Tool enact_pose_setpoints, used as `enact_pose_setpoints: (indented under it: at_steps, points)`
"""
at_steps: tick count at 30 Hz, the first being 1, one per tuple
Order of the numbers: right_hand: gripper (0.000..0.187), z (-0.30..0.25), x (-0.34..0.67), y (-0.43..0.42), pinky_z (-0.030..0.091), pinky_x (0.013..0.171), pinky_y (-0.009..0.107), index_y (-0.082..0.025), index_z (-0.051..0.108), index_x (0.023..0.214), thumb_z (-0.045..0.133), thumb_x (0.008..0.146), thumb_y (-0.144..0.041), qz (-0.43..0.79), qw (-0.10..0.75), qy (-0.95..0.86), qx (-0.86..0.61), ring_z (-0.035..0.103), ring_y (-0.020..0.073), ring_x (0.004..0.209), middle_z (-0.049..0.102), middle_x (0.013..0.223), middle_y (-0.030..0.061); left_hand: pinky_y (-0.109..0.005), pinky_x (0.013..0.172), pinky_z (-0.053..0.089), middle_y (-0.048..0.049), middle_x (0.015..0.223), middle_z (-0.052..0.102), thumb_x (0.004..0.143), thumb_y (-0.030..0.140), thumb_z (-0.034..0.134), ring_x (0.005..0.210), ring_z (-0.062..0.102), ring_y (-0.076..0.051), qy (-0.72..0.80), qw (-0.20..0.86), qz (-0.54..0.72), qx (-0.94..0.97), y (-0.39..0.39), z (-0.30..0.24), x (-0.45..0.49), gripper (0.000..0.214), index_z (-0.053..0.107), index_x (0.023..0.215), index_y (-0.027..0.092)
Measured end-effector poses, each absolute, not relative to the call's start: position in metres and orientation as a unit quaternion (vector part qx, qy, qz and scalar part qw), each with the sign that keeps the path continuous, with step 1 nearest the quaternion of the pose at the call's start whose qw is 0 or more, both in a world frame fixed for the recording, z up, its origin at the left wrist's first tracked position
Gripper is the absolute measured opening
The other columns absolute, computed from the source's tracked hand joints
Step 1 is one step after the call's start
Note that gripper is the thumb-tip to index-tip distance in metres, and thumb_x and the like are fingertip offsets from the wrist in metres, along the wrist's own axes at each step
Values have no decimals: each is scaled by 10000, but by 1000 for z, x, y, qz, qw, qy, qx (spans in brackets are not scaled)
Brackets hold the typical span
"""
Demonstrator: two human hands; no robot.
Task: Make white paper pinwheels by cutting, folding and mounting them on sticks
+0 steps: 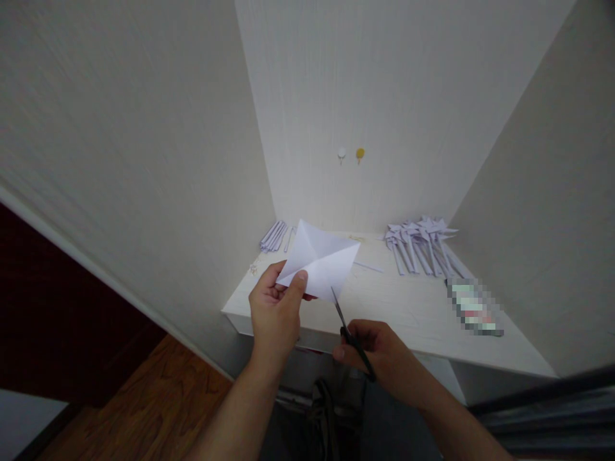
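Note:
My left hand (277, 301) pinches a white square of paper (319, 259) by its lower left corner, thumb on top and fingers beneath. Crease lines cross the sheet and meet near its middle. In my right hand (379, 349) is a pair of scissors (354, 346) with black handles. The blades point up and meet the paper's lower corner; whether they have cut into it I cannot tell. Something dark red shows just under the sheet, partly hidden by it.
On the white shelf (384, 307), a bundle of rolled paper sticks (273, 236) lies back left. Several paper pinwheels (423, 240) on sticks lie back right. A blurred-out phone-like object (475, 308) rests near the right edge. A thin stick (369, 266) lies behind the paper. Walls enclose the shelf.

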State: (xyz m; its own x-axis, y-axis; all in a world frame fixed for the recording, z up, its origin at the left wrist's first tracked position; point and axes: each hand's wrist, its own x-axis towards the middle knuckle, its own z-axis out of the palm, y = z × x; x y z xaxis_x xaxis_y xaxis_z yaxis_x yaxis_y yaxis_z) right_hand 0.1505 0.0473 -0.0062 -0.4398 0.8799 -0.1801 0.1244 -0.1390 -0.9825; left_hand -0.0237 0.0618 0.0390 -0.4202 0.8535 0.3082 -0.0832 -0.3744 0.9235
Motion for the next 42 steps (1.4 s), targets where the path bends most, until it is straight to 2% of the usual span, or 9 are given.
enact_pose_setpoints:
  at_steps: [17, 25, 42]
  points:
    - [373, -4, 151, 47, 276, 560, 271, -175, 582, 706, 782, 739, -487, 600, 290, -605, -436, 368, 116, 608, 482, 642, -43, -204, 517, 566, 23, 682, 730, 795, 316, 799, 528, 659, -110, 443, 331, 719, 422, 62, 38, -24, 252, 727, 964, 144]
    - [433, -3, 152, 45, 277, 548, 263, -171, 576, 692, 827, 699, -523, 609, 291, -597, -434, 362, 110, 600, 465, 629, -52, -208, 521, 579, 17, 693, 739, 788, 320, 803, 542, 665, -111, 435, 328, 729, 415, 61, 37, -23, 267, 722, 965, 138]
    - [359, -14, 154, 45, 301, 580, 268, -151, 629, 751, 851, 725, -431, 621, 310, -592, -409, 403, 122, 638, 524, 682, -30, -215, 510, 573, 15, 668, 729, 785, 336, 800, 526, 655, -116, 441, 335, 724, 412, 59, 38, -23, 261, 718, 939, 142]
